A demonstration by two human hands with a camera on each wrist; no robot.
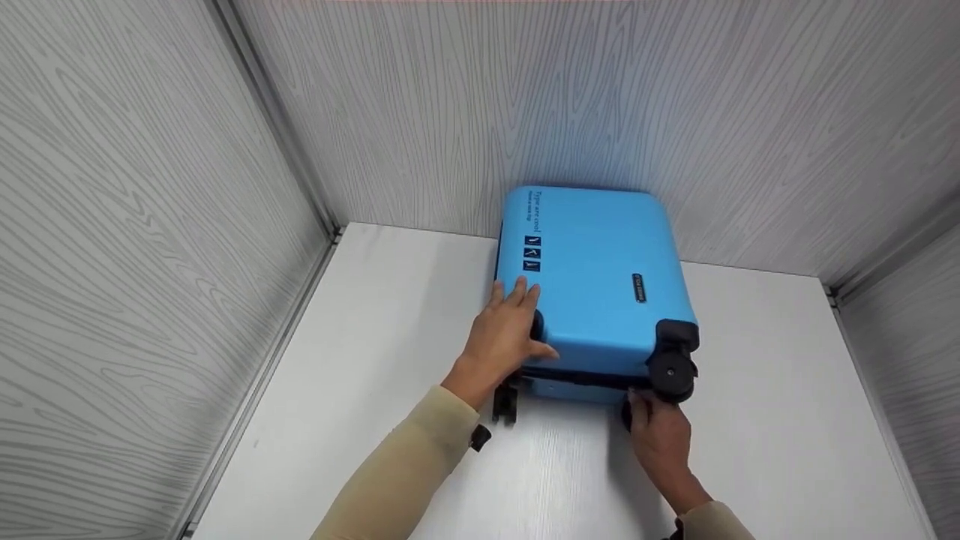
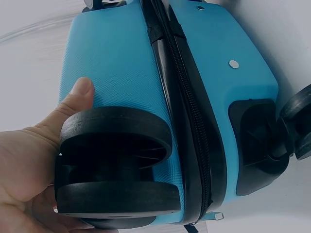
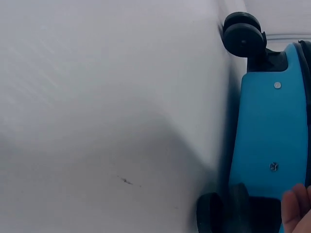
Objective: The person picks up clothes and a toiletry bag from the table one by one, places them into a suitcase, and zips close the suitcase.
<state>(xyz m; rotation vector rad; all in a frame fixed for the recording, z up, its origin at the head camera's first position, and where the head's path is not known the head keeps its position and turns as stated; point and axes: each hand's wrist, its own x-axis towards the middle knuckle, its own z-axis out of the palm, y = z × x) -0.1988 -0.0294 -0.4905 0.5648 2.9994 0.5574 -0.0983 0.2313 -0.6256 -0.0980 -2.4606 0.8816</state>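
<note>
A light-blue hard-shell suitcase [image 1: 592,262] lies on its side, its wheeled end facing me. My left hand [image 1: 499,334] rests with fingers spread on its near left corner; in the left wrist view, the thumb [image 2: 77,97] lies against the shell beside a black twin wheel [image 2: 116,196]. A black zipper [image 2: 194,111] runs round the side between the two shells. My right hand [image 1: 660,435] is at the near right corner, its fingertips at the zipper line just below a wheel [image 1: 671,373]. That wheel hides part of the fingers, and I cannot tell whether they pinch anything.
The suitcase lies on a white surface [image 1: 390,315], close to the wood-grain back panel [image 1: 420,112]. Similar panels stand at left [image 1: 135,187] and right [image 1: 915,315]. Lower wheels [image 1: 505,405] stick out toward me at the near end.
</note>
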